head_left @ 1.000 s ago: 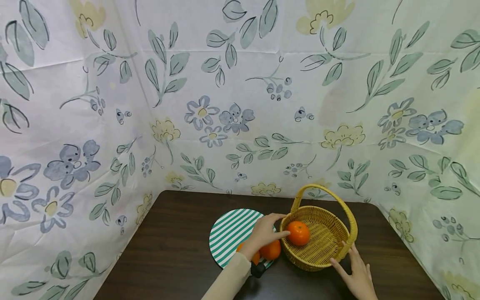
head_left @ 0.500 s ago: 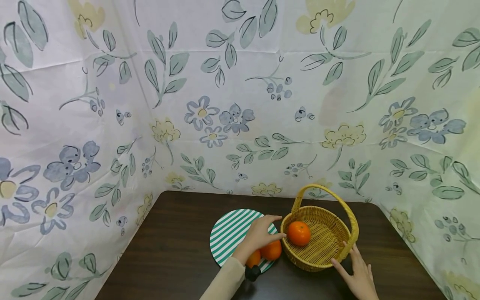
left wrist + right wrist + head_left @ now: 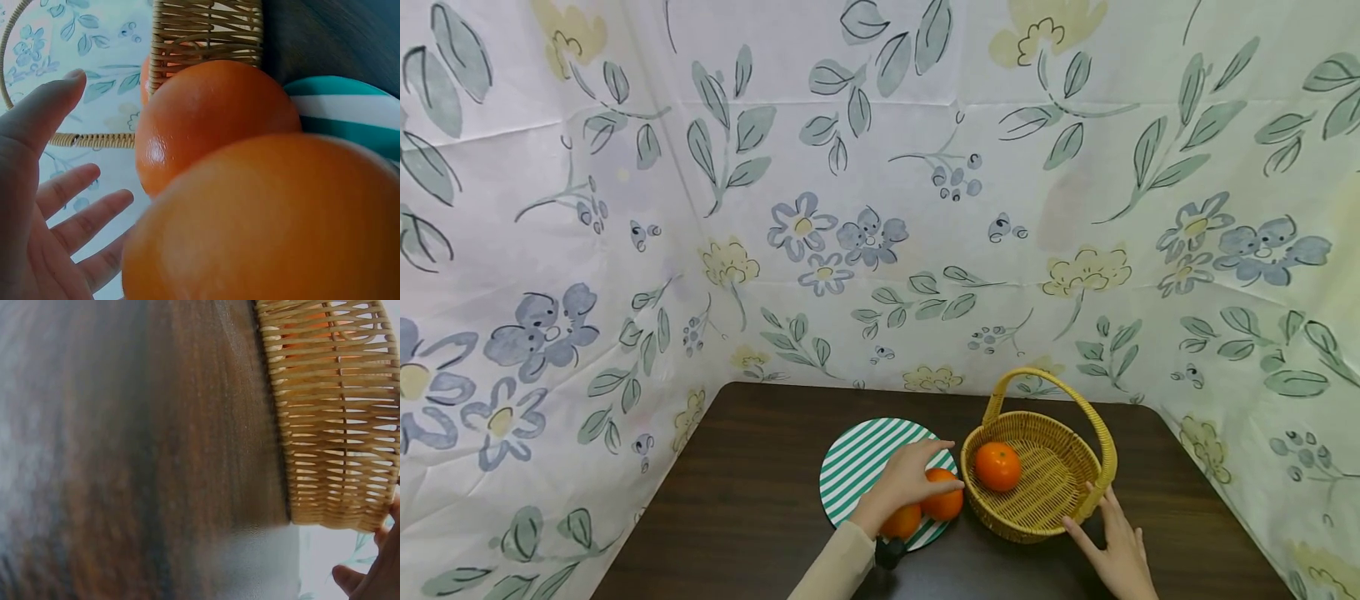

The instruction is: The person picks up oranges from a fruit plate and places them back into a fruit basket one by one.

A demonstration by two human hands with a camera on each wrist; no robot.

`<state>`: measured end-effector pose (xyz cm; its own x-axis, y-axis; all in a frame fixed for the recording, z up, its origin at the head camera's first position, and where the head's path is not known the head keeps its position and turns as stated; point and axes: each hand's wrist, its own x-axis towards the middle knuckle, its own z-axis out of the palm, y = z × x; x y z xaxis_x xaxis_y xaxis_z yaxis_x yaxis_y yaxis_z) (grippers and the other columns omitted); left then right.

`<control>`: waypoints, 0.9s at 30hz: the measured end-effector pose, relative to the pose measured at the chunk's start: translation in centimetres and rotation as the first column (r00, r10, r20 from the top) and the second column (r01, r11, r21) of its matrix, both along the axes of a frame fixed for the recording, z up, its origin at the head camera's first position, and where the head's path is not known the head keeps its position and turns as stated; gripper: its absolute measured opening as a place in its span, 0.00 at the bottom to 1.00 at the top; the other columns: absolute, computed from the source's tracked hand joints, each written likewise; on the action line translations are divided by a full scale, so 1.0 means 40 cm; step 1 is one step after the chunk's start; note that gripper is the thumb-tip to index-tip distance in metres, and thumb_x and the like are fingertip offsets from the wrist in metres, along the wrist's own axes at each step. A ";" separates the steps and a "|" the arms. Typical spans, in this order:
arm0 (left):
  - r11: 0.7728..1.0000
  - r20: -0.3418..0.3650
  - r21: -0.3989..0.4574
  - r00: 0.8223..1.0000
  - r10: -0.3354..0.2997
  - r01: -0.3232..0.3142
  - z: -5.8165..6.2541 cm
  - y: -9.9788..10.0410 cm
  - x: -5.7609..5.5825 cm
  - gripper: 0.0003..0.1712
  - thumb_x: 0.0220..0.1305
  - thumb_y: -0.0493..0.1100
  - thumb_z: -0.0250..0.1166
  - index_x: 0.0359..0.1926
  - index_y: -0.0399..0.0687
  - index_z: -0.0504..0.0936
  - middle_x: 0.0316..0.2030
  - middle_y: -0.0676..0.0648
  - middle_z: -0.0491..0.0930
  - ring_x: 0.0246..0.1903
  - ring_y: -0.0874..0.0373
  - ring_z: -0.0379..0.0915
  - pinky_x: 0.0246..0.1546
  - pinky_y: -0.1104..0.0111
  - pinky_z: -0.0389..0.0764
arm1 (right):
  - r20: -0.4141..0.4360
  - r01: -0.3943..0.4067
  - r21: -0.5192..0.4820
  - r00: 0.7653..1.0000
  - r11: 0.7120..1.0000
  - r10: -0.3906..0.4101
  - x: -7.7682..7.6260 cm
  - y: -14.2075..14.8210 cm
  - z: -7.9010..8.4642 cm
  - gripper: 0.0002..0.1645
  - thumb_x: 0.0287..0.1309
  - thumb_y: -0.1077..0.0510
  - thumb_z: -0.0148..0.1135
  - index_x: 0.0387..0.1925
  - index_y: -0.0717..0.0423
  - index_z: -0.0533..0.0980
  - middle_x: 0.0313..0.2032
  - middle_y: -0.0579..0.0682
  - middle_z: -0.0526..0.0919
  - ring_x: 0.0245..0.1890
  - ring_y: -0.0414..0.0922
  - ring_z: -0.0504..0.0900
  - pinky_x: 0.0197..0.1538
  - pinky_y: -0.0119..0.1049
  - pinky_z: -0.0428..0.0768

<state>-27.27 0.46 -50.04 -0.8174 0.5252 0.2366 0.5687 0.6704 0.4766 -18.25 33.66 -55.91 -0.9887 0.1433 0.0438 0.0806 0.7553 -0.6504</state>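
My left hand [image 3: 901,482] hovers over the round green-and-white striped mat [image 3: 857,467], its thumb and fingers spread and holding nothing. Beneath and beside it lie two oranges: the right orange [image 3: 946,505] next to the basket, and the nearer orange [image 3: 901,522], partly covered by the wrist. In the left wrist view, the near orange [image 3: 269,225] partly hides the far orange [image 3: 206,112]. Another orange [image 3: 997,467] sits inside the wicker basket [image 3: 1045,475], at its left side. Extended fingers of my right hand [image 3: 1116,550] touch the basket's right rim by the handle base.
The arched basket handle [image 3: 1060,379] rises above the basket. Everything stands on a dark wooden table [image 3: 752,500]. A floral cloth [image 3: 880,208] hangs behind and along the sides of the table. A black strap piece [image 3: 891,552] is at my left wrist.
My left hand has drawn back left and slightly toward me, from the basket's rim to above the right orange, uncovering more of both oranges. My right hand and the basket stay in place.
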 end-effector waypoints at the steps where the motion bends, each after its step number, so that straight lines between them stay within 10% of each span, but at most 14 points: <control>1: 1.000 -0.004 -0.014 1.000 -0.003 0.003 0.002 -0.003 0.001 0.37 0.54 0.68 0.60 0.63 0.62 0.69 0.59 0.57 0.72 0.57 0.57 0.69 0.56 0.61 0.71 | 0.002 0.001 -0.001 1.000 1.000 -0.001 0.000 0.000 0.000 0.48 0.60 0.35 0.51 0.73 0.49 0.43 0.71 0.63 0.29 0.62 0.76 0.43 0.52 0.78 0.32; 27: 1.000 -0.050 0.019 0.999 -0.010 0.011 -0.037 -0.076 0.036 0.37 0.55 0.70 0.57 0.62 0.61 0.69 0.57 0.57 0.73 0.55 0.57 0.71 0.53 0.59 0.74 | -0.005 0.007 -0.003 1.000 1.000 -0.007 -0.004 0.001 0.002 0.50 0.59 0.35 0.52 0.72 0.52 0.44 0.70 0.66 0.31 0.61 0.78 0.43 0.51 0.79 0.34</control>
